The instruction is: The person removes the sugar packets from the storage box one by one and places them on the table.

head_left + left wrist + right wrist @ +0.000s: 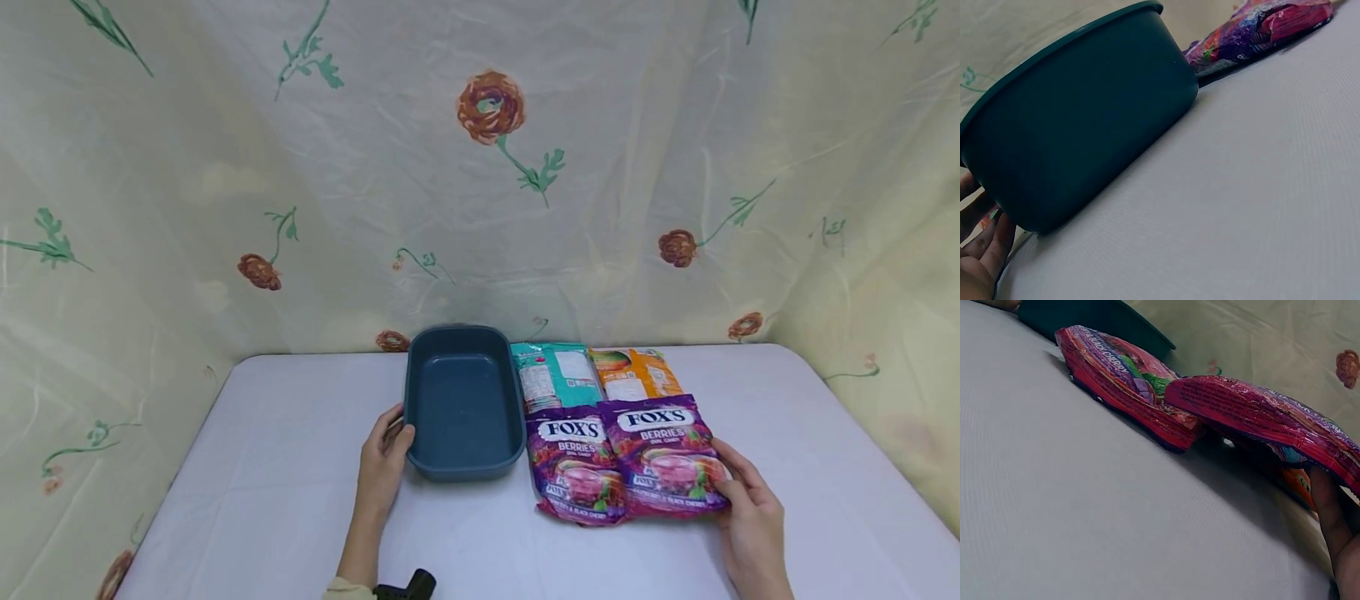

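Observation:
My right hand (752, 508) pinches a purple Fox's Berries candy bag (663, 458) at its right edge, thumb on top and fingers beneath. The right wrist view shows this held bag (1254, 415) raised off the cloth, its left end over the neighbouring purple bag. That second Fox's candy bag (573, 467) lies flat just right of a dark blue-green rectangular tub (465, 467). At the tub's left wall, near the front corner, my left hand (384, 458) touches the outside with fingers extended. No contents show inside the tub.
Behind the purple bags lie a teal bag (557, 375) and an orange bag (636, 373), both partly covered. A white cloth covers the table (285, 467). Flowered curtain (360, 183) encloses the back and sides. A black strap piece (408, 586) shows by the left wrist.

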`<state>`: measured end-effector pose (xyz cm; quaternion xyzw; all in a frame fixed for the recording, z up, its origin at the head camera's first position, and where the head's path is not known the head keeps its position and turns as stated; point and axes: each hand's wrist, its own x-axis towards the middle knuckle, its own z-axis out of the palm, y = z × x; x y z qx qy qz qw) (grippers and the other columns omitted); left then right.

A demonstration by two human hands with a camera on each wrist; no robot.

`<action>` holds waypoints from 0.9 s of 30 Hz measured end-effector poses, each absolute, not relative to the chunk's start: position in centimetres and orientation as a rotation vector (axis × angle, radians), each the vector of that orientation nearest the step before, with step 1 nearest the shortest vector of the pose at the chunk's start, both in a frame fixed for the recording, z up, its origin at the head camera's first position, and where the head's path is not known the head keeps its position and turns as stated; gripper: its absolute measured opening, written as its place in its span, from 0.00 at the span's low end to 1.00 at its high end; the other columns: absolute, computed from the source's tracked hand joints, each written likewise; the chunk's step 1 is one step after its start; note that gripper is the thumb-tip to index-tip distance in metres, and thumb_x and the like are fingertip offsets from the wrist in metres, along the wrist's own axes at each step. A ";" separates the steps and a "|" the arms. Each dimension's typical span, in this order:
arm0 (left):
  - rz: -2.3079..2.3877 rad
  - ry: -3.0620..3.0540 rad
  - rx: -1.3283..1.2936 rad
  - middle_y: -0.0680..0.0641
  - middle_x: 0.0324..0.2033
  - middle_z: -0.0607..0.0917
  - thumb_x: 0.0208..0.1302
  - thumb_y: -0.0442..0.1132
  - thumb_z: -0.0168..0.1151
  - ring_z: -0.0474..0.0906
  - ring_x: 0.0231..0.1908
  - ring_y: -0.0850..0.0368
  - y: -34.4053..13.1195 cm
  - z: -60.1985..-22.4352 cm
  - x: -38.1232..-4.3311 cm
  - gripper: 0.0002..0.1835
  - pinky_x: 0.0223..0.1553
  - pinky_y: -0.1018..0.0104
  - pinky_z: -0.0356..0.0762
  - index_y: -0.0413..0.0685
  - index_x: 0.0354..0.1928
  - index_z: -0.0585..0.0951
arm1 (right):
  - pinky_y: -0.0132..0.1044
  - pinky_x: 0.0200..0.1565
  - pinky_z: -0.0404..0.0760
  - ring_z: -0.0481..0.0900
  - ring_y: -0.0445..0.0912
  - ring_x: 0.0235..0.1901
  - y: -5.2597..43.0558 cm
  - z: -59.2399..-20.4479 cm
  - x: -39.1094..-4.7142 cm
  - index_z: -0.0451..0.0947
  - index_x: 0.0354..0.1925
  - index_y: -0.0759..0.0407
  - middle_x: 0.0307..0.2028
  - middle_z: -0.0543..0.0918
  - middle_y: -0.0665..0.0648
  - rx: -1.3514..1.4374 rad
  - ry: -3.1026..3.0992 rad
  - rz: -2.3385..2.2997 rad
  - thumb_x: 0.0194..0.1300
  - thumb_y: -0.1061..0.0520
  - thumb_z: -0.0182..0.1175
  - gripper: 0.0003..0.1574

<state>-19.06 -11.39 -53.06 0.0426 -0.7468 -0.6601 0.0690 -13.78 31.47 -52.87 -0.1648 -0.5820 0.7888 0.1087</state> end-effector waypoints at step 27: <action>-1.977 -2.247 0.155 0.46 0.64 0.71 0.68 0.44 0.55 0.70 0.63 0.51 -11.3 -53.3 -19.1 0.22 0.65 0.55 0.68 0.54 0.63 0.70 | 0.24 0.47 0.74 0.75 0.39 0.48 31.9 -53.9 -13.3 0.65 0.67 0.47 0.59 0.74 0.62 -0.622 -2.539 1.189 0.67 0.64 0.43 0.31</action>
